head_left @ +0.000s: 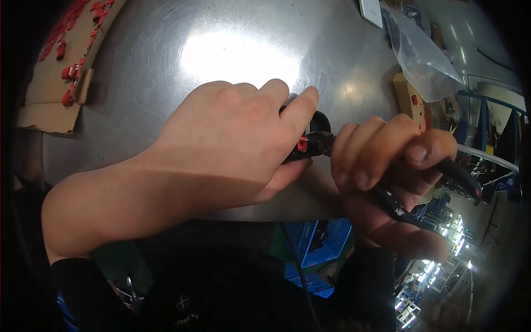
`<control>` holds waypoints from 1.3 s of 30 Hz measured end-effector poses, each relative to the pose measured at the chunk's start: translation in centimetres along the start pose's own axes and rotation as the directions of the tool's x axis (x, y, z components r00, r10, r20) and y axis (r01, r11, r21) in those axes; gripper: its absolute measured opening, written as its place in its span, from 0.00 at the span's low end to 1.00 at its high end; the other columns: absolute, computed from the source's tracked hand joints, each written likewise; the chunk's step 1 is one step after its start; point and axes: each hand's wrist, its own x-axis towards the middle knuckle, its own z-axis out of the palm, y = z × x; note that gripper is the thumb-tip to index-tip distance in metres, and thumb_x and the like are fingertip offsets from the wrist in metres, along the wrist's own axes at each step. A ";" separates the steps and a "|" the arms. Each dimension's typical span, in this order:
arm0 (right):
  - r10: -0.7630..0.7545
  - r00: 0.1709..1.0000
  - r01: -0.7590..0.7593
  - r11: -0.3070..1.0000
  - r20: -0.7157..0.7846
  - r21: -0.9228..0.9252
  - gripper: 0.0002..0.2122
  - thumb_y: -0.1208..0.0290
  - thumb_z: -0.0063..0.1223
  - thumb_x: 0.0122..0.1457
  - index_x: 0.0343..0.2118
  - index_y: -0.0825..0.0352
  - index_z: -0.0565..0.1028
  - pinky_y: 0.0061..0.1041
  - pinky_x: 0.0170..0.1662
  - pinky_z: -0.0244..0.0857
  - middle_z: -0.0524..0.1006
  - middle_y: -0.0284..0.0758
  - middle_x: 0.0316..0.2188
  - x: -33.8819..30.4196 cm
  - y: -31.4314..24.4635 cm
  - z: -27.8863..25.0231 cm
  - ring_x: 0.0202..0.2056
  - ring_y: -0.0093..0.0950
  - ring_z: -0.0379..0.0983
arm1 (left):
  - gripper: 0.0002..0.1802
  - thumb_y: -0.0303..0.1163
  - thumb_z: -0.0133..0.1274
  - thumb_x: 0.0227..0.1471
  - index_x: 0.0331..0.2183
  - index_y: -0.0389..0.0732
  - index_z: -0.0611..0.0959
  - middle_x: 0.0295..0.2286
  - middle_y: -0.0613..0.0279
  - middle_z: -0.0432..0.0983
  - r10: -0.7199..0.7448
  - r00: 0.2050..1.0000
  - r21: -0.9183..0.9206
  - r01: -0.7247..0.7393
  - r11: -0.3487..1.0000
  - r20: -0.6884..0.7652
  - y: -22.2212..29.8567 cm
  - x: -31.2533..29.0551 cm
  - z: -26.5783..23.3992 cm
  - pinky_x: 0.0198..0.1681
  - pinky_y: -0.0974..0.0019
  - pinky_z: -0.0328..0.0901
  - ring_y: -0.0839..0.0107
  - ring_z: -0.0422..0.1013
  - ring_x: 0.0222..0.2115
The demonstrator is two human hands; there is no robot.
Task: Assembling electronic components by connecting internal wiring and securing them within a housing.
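Note:
My right hand (381, 160) is closed around the black handles of a pair of pliers (463, 180), at the right of the table. Two handles stick out past its fingers, spread apart. The dark head of the pliers meets a black part (319, 123) with a rounded end, which my left hand (227, 130) grips from above. A small red piece (302, 144) sits where the pliers and the black part come together. Most of the black part is hidden under my left fingers, so its kind does not show. Whether the jaws bite on the red piece is unclear.
A shiny metal table (138, 66) lies beneath. On the left, a cardboard tray (44, 113) holds several small red pieces. A clear plastic bag (423, 63) and a small cardboard box (405, 88) are at the right edge. Below the near edge sits a blue crate (334, 246).

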 end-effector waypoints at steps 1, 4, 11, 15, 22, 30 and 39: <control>0.017 1.000 -0.017 1.000 0.008 -0.014 0.40 0.29 0.58 0.55 0.55 0.61 0.63 0.25 0.31 0.63 0.72 0.35 0.33 0.0 0.0 -0.1 0.27 0.25 0.67 | 0.37 0.41 0.66 0.48 0.58 0.38 0.77 0.31 0.55 0.74 -0.005 1.000 0.007 0.005 1.000 -0.001 0.0 0.0 0.0 0.32 0.56 0.70 0.56 0.75 0.29; -0.015 1.000 0.016 0.999 -0.009 0.028 0.41 0.27 0.58 0.55 0.54 0.61 0.63 0.26 0.31 0.63 0.72 0.35 0.33 0.1 0.5 -0.1 0.27 0.25 0.67 | 0.37 0.41 0.66 0.48 0.58 0.37 0.77 0.31 0.55 0.74 -0.006 1.000 -0.006 0.006 1.000 0.003 0.1 0.0 -0.1 0.32 0.56 0.70 0.56 0.75 0.29; -0.004 1.000 0.004 1.000 0.002 0.015 0.40 0.28 0.58 0.55 0.53 0.61 0.63 0.25 0.31 0.63 0.72 0.35 0.32 0.2 0.1 0.2 0.27 0.25 0.67 | 0.41 0.42 0.68 0.46 0.60 0.37 0.75 0.31 0.57 0.73 -0.041 0.998 0.081 0.044 0.996 -0.039 1.0 -0.2 0.4 0.32 0.58 0.69 0.59 0.75 0.28; 0.000 0.999 -0.001 1.000 -0.034 -0.009 0.40 0.28 0.58 0.55 0.53 0.62 0.64 0.24 0.30 0.63 0.71 0.35 0.32 0.1 0.2 0.8 0.26 0.25 0.66 | 0.44 0.44 0.68 0.45 0.61 0.38 0.74 0.31 0.58 0.72 -0.063 0.997 0.144 0.070 0.987 -0.052 1.4 -0.5 0.4 0.32 0.59 0.69 0.62 0.75 0.28; 0.018 0.996 -0.012 0.998 -0.090 0.065 0.42 0.24 0.55 0.53 0.52 0.62 0.66 0.23 0.30 0.61 0.71 0.34 0.30 0.8 0.7 0.8 0.26 0.25 0.65 | 0.45 0.45 0.69 0.46 0.62 0.38 0.73 0.33 0.59 0.71 -0.095 0.995 0.189 0.098 0.977 -0.028 1.6 -0.5 0.5 0.32 0.61 0.69 0.64 0.75 0.28; -0.021 0.997 0.024 0.999 -0.074 0.041 0.40 0.27 0.57 0.55 0.53 0.62 0.67 0.24 0.29 0.61 0.70 0.33 0.30 1.1 0.4 0.5 0.25 0.24 0.65 | 0.42 0.44 0.68 0.47 0.60 0.37 0.74 0.33 0.56 0.73 -0.061 0.997 0.121 0.066 0.990 -0.051 0.7 -0.2 0.1 0.31 0.58 0.70 0.59 0.76 0.28; 0.032 1.000 -0.031 0.995 0.000 0.092 0.38 0.29 0.58 0.55 0.52 0.62 0.67 0.21 0.27 0.62 0.70 0.33 0.31 0.8 -1.1 0.9 0.25 0.21 0.67 | 0.32 0.46 0.69 0.46 0.52 0.47 0.82 0.27 0.57 0.75 0.084 0.988 -0.068 -0.075 0.995 0.126 -0.4 0.6 -0.7 0.32 0.53 0.70 0.52 0.76 0.28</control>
